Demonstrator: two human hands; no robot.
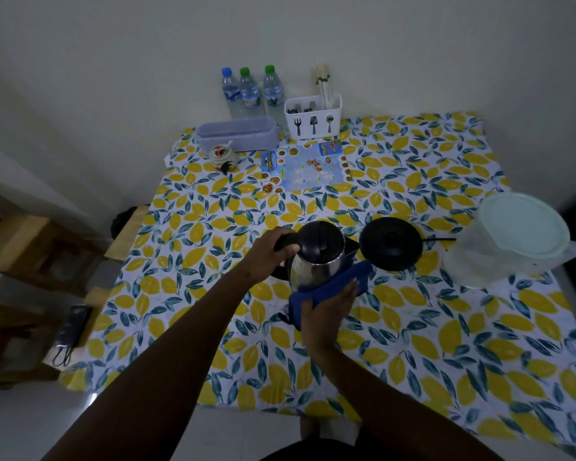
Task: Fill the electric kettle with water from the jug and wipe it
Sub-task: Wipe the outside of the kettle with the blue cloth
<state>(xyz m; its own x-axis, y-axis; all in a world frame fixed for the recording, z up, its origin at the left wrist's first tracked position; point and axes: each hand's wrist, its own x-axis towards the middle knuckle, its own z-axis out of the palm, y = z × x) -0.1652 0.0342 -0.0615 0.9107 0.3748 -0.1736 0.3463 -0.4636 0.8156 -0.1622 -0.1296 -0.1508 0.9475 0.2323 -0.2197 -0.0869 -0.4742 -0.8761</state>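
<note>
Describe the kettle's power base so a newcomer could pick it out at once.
Start at the lemon-print tablecloth and find the steel kettle near its middle. Just right of the kettle, before the big translucent jug, lies the power base. It alone is a flat black disc, with a thin cord trailing right.

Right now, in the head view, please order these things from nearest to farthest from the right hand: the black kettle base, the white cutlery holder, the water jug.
From the right hand:
1. Kettle base, just beyond the hand, slightly right.
2. Water jug, at the table's right edge.
3. Cutlery holder, at the far edge by the wall.
</note>
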